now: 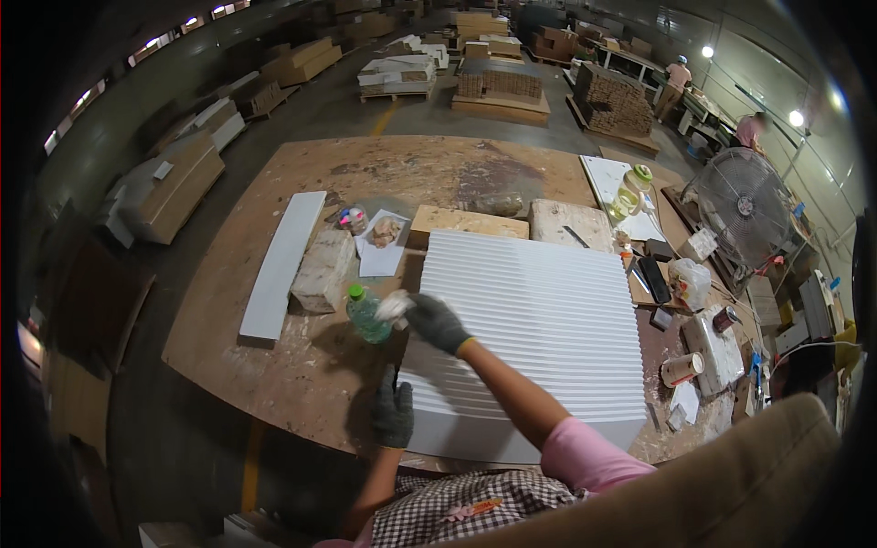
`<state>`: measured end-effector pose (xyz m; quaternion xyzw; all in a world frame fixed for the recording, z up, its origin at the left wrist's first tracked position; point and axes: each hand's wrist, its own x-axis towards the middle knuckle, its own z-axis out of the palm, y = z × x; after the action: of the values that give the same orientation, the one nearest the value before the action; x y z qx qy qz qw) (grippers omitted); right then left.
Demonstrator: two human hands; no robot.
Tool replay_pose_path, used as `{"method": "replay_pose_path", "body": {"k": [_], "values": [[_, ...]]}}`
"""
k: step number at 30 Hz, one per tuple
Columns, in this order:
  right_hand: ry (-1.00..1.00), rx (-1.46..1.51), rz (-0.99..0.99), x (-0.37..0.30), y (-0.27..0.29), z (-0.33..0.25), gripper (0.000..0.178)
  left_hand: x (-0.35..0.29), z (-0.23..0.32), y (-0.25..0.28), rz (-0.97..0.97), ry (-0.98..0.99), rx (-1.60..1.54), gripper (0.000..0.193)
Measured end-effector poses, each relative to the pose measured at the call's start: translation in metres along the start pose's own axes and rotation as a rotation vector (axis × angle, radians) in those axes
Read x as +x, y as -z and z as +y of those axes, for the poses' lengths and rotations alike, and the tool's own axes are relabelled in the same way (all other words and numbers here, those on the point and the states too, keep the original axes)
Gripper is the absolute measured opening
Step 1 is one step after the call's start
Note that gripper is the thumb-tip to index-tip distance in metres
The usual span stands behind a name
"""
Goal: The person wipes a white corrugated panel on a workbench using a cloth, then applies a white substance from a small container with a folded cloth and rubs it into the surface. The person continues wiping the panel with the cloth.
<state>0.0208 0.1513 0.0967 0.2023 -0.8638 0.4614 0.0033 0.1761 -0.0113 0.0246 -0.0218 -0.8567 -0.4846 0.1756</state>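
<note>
A white ribbed panel [539, 320] lies on the worktable [237, 365] in front of me. My right hand [437, 323], in a dark grey glove, is closed on a white cloth [394, 309] just over the panel's left edge. Beside the cloth stands a clear green bottle [367, 318] with a bright green cap; whether the two touch, I cannot tell. My left hand [393, 416], gloved too, is at the panel's near left corner with its fingers pointing away from me. Its palm side is hidden.
Left of the bottle are a white-wrapped block [324, 271] and a long white board [283, 265]. Behind the panel lie a wooden block [470, 222] and another wrapped block [571, 225]. To the right are a phone [654, 279], a paper cup [682, 369] and a large fan [744, 205].
</note>
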Motion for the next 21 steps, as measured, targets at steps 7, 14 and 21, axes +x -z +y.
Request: {"method": "replay_pose_path", "body": {"k": [7, 14, 21], "values": [[-0.102, -0.408, 0.439, -0.163, 0.155, 0.046, 0.048, -0.022, 0.000, 0.003, -0.040, 0.350, 0.048, 0.044], [-0.430, -0.872, 0.232, -0.169, 0.067, 0.077, 0.075, -0.025, -0.007, -0.017, 0.096, 0.187, -0.048, 0.044], [0.194, -0.430, 0.006, -0.017, -0.020, -0.004, 0.043, -0.020, 0.003, -0.006, 0.072, 0.234, -0.095, 0.045]]}}
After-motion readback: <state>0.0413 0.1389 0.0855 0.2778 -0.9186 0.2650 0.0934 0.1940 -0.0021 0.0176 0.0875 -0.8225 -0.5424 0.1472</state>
